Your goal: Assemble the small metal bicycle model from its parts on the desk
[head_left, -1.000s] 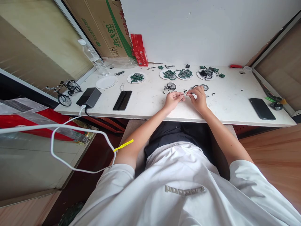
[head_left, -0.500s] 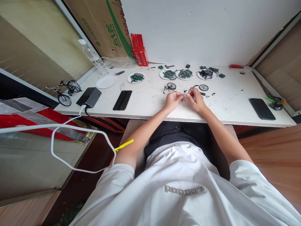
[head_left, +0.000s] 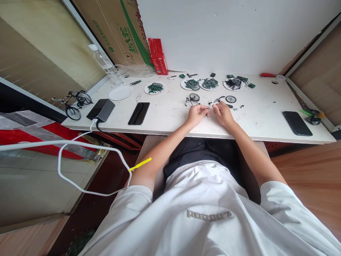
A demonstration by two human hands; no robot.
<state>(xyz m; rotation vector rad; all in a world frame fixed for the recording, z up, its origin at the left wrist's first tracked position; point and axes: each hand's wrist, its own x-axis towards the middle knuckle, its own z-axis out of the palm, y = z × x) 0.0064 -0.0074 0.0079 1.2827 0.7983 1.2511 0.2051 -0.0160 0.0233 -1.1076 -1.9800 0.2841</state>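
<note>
Over the front of the white table [head_left: 165, 121], my left hand [head_left: 196, 114] is closed in a pinch on something small and dark. My right hand [head_left: 222, 113] is pinched beside it, its fingertips close to the left ones; what it grips is too small to make out. Just behind my left hand lies a dark bicycle part with a wheel [head_left: 194, 97]. Behind and right of my right hand are a curved black part [head_left: 220, 99], a loose spoked wheel [head_left: 230, 99] and a small black piece [head_left: 229, 106].
Plates of green parts [head_left: 155, 88] and dark parts [head_left: 234, 84] stand farther back. To the left are an empty white plate [head_left: 120, 93], a phone [head_left: 139, 113], a grey box [head_left: 100, 110], a model bicycle [head_left: 73, 103] and a bottle [head_left: 108, 67]. Another phone [head_left: 297, 123] lies right.
The fingers of my right hand have shifted slightly and its fingertips are bent a little differently. My left hand has hardly moved.
</note>
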